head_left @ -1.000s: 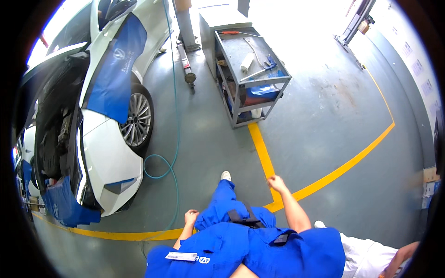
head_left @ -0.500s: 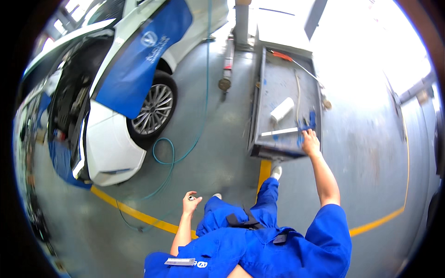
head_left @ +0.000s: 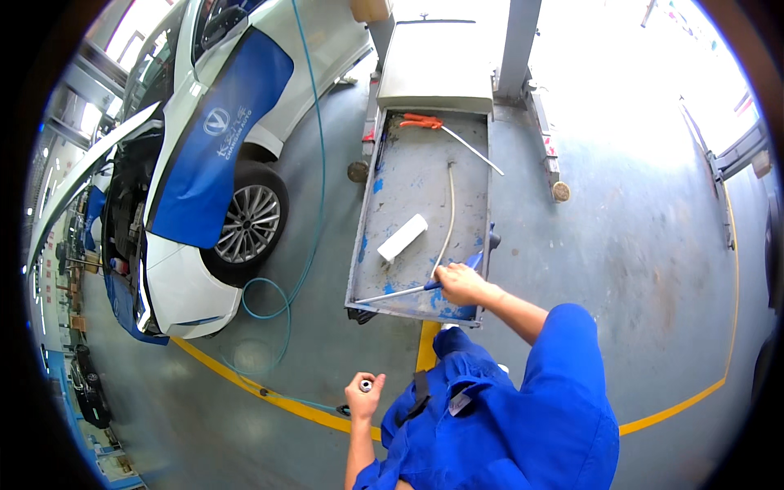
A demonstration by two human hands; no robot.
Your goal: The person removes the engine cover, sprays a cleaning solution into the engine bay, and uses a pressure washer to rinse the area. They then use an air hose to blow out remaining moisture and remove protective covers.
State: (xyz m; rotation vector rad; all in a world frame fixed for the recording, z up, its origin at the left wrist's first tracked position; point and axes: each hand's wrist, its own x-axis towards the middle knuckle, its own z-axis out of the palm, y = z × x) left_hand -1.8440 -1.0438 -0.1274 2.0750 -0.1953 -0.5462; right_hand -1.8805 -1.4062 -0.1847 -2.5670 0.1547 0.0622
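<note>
In my left hand (head_left: pixel 359 400), fingers curled, is a short silver metal cylinder with a hollow end, like a socket (head_left: pixel 366 385). It is held low, in front of my body and apart from the cart. My right hand (head_left: pixel 463 286) reaches over the near right corner of a grey metal tray cart (head_left: pixel 353 269). Its fingers are closed round the blue handle of a tool with a long thin metal rod (head_left: pixel 392 295). The rod points left, low over the tray's near end. A white cylinder (head_left: pixel 403 238) lies in the tray beside a pale thin tube (head_left: pixel 451 214).
An orange-handled tool with a long rod (head_left: pixel 422 121) lies at the tray's far end. A white car (head_left: pixel 184 282) with its hood up and a blue fender cover (head_left: pixel 200 171) stands at left. A teal hose (head_left: pixel 315 212) loops across the floor. Lift arms (head_left: pixel 545 147) flank the cart.
My view has shifted, and the cart appears nearer and further left. My right hand has closed round the blue handle. My left hand still holds the metal cylinder.
</note>
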